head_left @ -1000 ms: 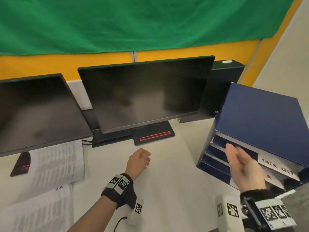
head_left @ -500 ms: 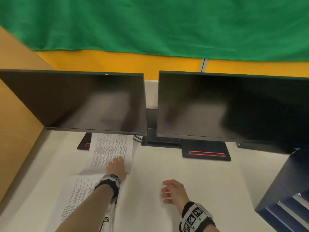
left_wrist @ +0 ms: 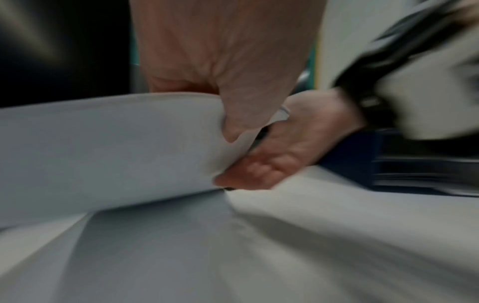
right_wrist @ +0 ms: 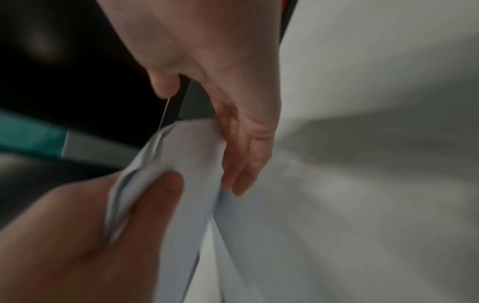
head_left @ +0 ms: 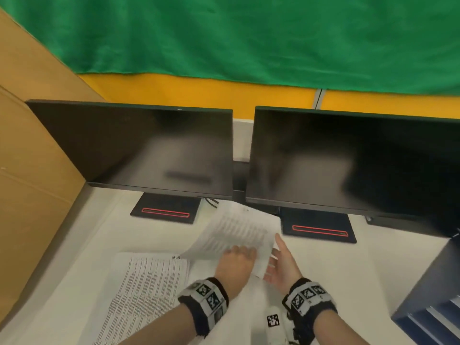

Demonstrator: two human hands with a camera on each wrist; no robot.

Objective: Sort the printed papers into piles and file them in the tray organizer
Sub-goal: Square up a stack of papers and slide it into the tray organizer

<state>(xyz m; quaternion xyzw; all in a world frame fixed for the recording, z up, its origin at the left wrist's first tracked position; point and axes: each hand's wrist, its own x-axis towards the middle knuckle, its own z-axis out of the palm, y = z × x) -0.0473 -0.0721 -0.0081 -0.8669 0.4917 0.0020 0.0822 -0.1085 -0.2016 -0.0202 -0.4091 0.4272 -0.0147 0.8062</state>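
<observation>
— White printed sheet (head_left: 239, 232), lifted off the tabletop (head_left: 348, 282) in front of the two dark monitors: who has it?

— The left hand (head_left: 235, 261) does. Its thumb and curled fingers pinch the sheet near its lower edge, and the left wrist view shows the paper bending over that grip.

— And the right hand (head_left: 282, 266)?

— Just beside the sheet's right edge, palm turned towards it, fingers straight and loosely together. In the right wrist view its fingertips (right_wrist: 241, 184) touch the paper, but they do not curl round it.

— Any other papers?

— One more printed page (head_left: 146, 290) lies flat on the tabletop to the left of the left wrist, near the brown cardboard wall (head_left: 37, 158).

— Where is the tray organizer (head_left: 428, 307)?

— Dark blue, at the right edge of the head view, standing on the tabletop, well apart from the lifted sheet. Its slots are partly cut off, so I cannot tell what they hold
</observation>
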